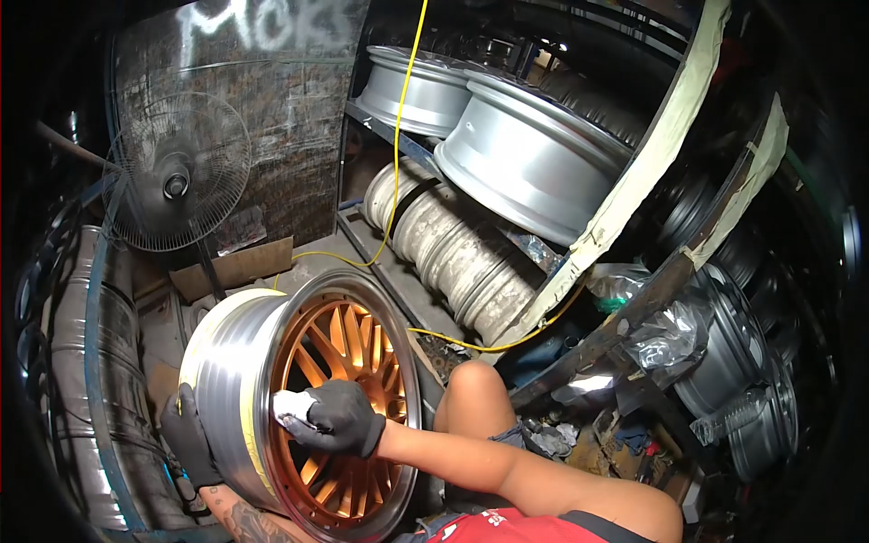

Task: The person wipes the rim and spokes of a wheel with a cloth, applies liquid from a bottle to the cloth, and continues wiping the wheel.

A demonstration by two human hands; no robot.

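A wheel rim stands on edge before me, its polished barrel to the left and its copper-coloured spokes turned to the right. Yellow tape runs around the barrel. My right hand, in a dark glove, is closed on a crumpled white rag at the near side of the rim's lip, in front of the spokes. Gloved too, my left hand grips the outer barrel from the left, with its fingers pointing up and partly in shadow.
A fan stands at the back left. Silver rims lie on a rack shelf, with dirty rims below. A yellow hose hangs down and crosses the floor. More rims and plastic wrap are at right.
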